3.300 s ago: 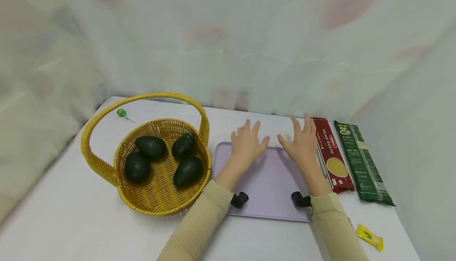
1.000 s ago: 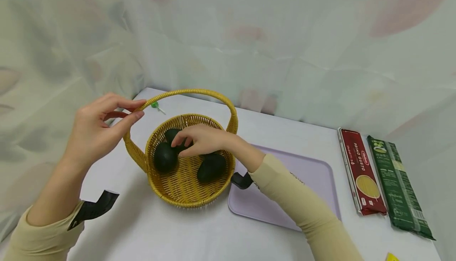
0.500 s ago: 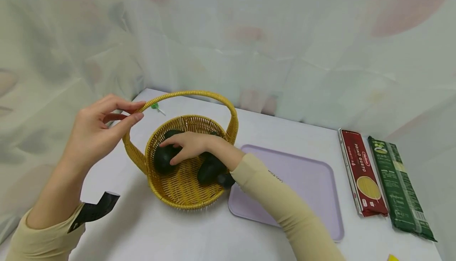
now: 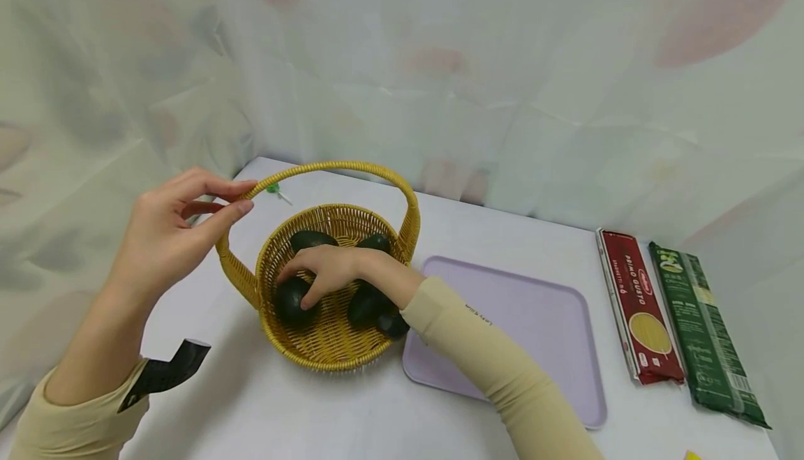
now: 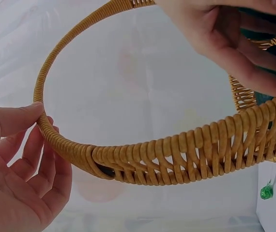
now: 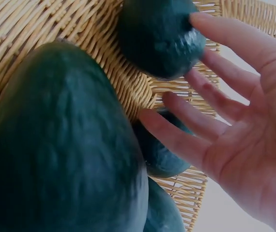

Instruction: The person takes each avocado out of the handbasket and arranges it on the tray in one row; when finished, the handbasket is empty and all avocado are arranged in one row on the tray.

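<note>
Left hand (image 4: 169,226): fingers pinch handle (image 4: 352,165). Right hand (image 4: 328,264): fingers grip avocado (image 4: 290,301) in basket (image 4: 326,346), toward far-left corner of surface (image 4: 270,394).

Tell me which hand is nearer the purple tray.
Right. The right hand is in the basket beside the tray, its sleeve crossing over the tray. The left hand is farther off, pinching the handle on the basket's opposite side.
</note>
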Demonstrator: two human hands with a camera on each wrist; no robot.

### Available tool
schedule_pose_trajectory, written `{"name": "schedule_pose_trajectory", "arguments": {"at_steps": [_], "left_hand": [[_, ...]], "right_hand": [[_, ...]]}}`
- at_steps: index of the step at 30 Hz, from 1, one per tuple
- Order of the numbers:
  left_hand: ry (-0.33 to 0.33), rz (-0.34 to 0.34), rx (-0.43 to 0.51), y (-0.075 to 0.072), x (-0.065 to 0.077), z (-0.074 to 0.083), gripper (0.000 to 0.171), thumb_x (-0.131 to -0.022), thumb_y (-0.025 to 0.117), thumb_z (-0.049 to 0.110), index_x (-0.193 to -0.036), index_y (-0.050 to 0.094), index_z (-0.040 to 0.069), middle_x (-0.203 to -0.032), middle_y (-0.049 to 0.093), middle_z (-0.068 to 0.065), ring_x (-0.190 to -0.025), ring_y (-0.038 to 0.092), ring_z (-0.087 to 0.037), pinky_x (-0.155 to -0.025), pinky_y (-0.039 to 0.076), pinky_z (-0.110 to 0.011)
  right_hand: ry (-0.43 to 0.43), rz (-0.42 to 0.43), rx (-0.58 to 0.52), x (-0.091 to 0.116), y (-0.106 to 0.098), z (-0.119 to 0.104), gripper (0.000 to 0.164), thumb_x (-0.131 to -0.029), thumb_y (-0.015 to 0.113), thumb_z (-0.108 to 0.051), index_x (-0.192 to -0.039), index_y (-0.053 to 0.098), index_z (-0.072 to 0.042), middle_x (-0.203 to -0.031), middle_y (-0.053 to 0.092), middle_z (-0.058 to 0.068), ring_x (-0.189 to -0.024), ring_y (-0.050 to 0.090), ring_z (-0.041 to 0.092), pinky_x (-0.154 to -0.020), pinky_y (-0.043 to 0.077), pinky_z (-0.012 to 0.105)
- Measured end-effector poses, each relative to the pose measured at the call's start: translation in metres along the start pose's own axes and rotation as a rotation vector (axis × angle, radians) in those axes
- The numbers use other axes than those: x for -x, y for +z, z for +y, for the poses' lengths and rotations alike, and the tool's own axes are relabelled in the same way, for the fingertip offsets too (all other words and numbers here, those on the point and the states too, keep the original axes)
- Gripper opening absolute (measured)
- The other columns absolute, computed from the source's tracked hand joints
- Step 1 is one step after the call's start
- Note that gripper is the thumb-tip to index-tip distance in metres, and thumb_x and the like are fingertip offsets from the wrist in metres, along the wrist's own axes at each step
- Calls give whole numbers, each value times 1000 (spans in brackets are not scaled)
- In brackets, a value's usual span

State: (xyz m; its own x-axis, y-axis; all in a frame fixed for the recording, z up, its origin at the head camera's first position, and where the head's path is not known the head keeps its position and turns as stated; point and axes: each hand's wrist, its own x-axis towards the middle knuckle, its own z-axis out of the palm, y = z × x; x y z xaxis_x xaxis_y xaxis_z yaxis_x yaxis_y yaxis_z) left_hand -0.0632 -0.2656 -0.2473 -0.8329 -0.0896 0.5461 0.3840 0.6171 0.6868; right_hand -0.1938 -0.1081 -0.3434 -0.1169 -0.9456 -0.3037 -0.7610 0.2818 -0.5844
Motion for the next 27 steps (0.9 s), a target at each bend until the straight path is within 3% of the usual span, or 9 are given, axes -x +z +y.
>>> {"name": "schedule_pose_trajectory", "arguments": {"at_steps": [11, 23, 27], "left_hand": [[-27, -17, 2, -1, -1, 1, 13, -83, 74, -4, -95, 72, 1, -103, 71, 9, -95, 61, -10, -78, 48, -12], [-42, -18, 10, -1, -1, 2, 13, -84, 73, -4, -96, 72, -1, -104, 71, 9, -94, 61, -10, -79, 48, -13], [-48, -17, 12, -1, -1, 1, 13, -84, 73, -3, -96, 72, 0, -103, 72, 9, -94, 62, -10, -79, 48, -13]], "right_hand": [[-29, -86, -48, -2, 7, -2, 63, -80, 81, -33, -134, 53, -22, -131, 46, -12, -125, 41, 4, -97, 33, 12], [-91, -202, -135, 1, 9, -1, 59, -82, 74, -7, -134, 49, -18, -134, 43, -10, -120, 38, 0, -104, 37, 21], [-91, -225, -130, 0, 12, -1, 53, -82, 78, -18, -128, 51, -17, -127, 46, -9, -116, 40, 2, -101, 35, 16]]}}
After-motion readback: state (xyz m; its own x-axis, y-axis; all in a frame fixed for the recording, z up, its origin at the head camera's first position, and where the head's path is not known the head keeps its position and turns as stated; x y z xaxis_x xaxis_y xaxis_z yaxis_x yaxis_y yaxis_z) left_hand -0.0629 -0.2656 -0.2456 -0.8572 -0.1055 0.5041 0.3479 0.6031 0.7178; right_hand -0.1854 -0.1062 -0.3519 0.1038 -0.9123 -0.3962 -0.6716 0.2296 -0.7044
